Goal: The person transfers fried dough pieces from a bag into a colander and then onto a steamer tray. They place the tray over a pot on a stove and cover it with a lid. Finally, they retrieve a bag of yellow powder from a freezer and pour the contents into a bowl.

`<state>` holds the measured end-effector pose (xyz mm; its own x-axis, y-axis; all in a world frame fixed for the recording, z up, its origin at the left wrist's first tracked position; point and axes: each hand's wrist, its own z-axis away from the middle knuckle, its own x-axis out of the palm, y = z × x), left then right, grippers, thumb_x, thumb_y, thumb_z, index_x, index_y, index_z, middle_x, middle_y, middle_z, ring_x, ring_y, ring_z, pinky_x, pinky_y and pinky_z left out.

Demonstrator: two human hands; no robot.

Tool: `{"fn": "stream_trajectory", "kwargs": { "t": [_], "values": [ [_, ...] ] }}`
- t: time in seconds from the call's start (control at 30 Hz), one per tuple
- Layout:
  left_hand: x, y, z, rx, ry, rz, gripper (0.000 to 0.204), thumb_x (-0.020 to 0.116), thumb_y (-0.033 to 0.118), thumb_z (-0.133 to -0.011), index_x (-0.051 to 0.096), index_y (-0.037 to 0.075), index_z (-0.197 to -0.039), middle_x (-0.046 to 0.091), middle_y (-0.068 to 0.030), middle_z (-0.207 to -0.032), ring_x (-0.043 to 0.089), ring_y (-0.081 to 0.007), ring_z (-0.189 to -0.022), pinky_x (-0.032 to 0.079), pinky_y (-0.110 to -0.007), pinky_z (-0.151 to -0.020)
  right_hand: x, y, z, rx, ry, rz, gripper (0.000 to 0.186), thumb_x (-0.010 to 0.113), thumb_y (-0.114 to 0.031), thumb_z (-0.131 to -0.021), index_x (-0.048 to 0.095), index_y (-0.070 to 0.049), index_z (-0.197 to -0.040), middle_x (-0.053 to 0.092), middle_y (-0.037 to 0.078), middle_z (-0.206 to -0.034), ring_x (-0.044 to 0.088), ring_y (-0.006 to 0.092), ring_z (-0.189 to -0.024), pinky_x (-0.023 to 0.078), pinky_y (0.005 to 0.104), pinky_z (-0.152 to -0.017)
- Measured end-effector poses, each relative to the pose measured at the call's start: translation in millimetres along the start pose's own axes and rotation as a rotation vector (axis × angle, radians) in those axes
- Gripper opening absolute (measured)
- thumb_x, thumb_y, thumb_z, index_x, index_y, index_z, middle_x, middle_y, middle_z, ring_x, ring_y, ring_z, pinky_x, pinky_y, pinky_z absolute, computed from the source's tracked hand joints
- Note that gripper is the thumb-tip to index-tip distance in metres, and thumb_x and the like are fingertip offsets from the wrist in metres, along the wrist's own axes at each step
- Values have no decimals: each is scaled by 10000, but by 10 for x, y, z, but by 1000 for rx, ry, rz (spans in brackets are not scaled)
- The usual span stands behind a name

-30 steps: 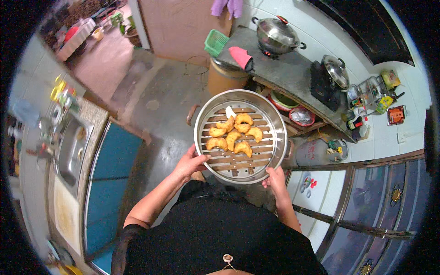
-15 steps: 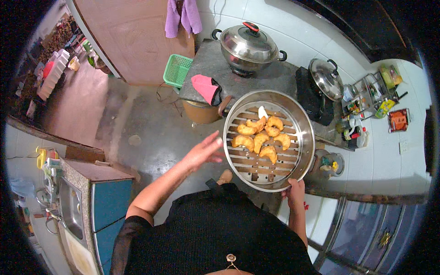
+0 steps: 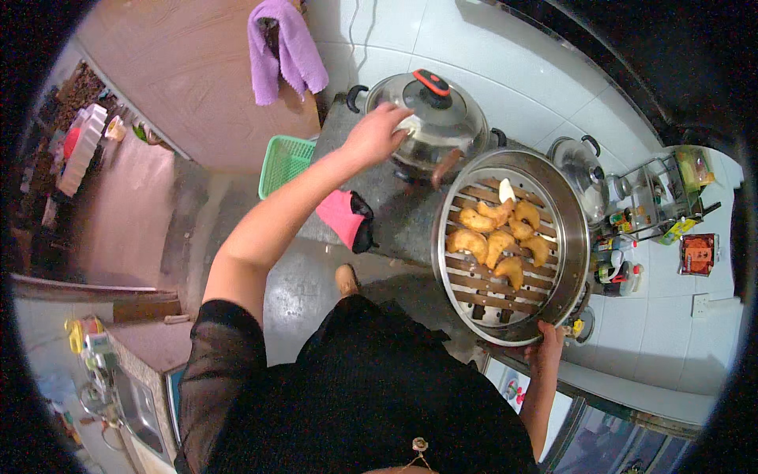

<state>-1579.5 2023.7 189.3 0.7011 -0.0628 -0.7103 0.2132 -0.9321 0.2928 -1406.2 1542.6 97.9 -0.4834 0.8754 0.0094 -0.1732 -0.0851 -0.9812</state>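
Brushed metal is ringing the round, slatted steamer, which your right hand is gripping by the near right part of its rim. The steamer is standing out over the front edge of the counter, to the right of your left hand; I cannot tell whether its far side is resting on the counter. Your left hand is hanging over the left part of the pot lid, fingers extended and holding nothing that shows; whether they are touching the lid is unclear. The red-and-black knob is sitting near those fingertips, to their right and farther from you, its long axis slanting from far left to near right. Your left hand is lying much nearer to it than your right.

Counting, one steamer is carrying eight golden, curved pieces and one white piece. One pot is standing toward the counter's back edge, and a second metal lid is showing toward the right end. One pink-and-black cloth is lying by the front left corner, one green basket is sitting at the left edge, and one purple towel is hanging beyond.
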Motion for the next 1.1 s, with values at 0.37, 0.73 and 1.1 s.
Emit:
{"fn": "stream_trajectory", "kwargs": {
  "t": [0.37, 0.73, 1.1],
  "values": [
    [-125, -634, -1149, 418, -365, -479, 675, 765, 125, -667, 502, 149, -1289, 574, -100, -1107, 532, -326, -1063, 439, -436, -923, 358, 77, 425, 29, 260, -193, 197, 555, -270, -810, 481, -106, -892, 486, 27, -578, 383, 135, -314, 301, 266, -279],
    [-1317, -967, -847, 311, -70, -228, 419, 628, 291, -871, 545, 111, -1240, 618, -145, -1104, 608, -301, -929, 484, -402, -826, 328, 114, 391, 11, 292, -119, 236, 564, -283, -818, 474, -90, -920, 487, 32, -578, 402, 141, -335, 307, 271, -308],
    [-2145, -860, 1185, -842, 228, 1195, 396, 491, 349, -974, 523, 28, -1203, 649, -111, -992, 636, -204, -832, 544, -345, -646, 743, -505, -75, -15, 171, -54, 237, 593, -256, -826, 506, -84, -965, 514, 28, -626, 394, 132, -326, 320, 269, -289]
  ]
}}
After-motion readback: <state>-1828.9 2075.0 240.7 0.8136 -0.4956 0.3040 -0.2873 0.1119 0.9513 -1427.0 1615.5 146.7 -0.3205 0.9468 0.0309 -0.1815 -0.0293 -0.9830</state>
